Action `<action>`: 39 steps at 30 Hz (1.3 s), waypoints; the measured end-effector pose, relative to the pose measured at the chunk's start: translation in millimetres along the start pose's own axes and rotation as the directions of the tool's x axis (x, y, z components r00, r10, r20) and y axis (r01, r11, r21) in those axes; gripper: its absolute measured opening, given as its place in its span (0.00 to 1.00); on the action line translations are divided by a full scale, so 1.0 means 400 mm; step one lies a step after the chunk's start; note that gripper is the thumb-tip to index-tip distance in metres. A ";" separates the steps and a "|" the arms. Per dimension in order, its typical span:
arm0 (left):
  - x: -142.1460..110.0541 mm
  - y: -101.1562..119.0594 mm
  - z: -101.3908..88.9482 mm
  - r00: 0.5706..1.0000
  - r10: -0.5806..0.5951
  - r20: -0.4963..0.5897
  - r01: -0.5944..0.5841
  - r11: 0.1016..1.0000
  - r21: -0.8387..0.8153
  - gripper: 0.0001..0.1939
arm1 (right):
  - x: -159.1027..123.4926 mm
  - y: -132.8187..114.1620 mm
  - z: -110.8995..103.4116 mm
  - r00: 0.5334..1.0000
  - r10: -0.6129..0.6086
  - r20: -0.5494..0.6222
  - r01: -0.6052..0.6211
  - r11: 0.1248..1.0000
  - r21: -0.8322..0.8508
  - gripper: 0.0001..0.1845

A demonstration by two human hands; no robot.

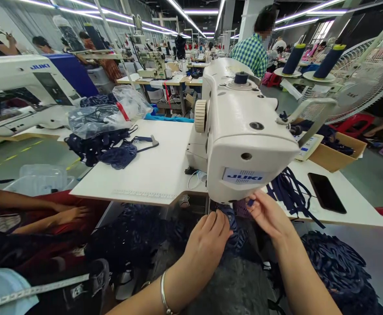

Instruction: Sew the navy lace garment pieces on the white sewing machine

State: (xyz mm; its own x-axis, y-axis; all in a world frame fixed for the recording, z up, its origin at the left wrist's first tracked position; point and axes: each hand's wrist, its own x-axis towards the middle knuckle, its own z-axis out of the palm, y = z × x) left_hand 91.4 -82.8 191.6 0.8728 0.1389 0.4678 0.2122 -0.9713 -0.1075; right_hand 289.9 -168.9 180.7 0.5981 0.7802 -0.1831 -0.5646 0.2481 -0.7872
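Observation:
Under the head of a white sewing machine (244,144), my left hand (209,234) has its fingers curled down onto a navy fabric piece (239,234) with a gathered look. My right hand (268,212) is raised just right of the machine head, thumb and fingers pinched on a small navy strip (251,202). The needle area is hidden behind the machine head and my left fingers. More navy straps (288,192) lie on the table right behind my right hand.
A navy bra (121,155) and plastic bags (96,118) lie on the white table (155,162). A black phone (327,192) rests at right, near a cardboard box (337,151). Bundled navy pieces (339,262) sit low right. A co-worker's hands (69,216) are at left.

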 end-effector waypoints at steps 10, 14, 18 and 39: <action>-0.025 -0.051 -0.010 0.997 0.053 -0.053 -0.068 0.936 -0.346 0.15 | -0.029 0.060 0.038 0.986 -0.165 0.039 0.158 0.815 -0.557 0.22; -0.038 -0.061 0.014 0.993 0.033 -0.114 -0.077 0.911 -0.406 0.14 | -0.054 0.064 0.034 0.969 -0.183 0.163 0.244 0.651 -0.719 0.16; -0.031 -0.064 0.007 0.983 0.179 -0.047 -0.185 0.929 -0.320 0.17 | -0.058 0.092 0.043 0.962 -0.251 0.107 0.238 0.586 -0.774 0.17; -0.013 -0.068 -0.004 0.960 0.267 -0.088 -0.279 0.940 -0.197 0.17 | -0.049 0.121 0.047 0.989 -0.134 -0.068 0.054 0.737 -0.674 0.19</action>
State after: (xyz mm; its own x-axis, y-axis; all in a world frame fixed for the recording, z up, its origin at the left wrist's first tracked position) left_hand 80.4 -57.5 193.4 0.8558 -0.1429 0.4971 -0.1312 -0.9896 -0.0585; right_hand 240.3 -161.4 157.1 0.7057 0.6990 -0.1153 -0.0009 -0.1618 -0.9868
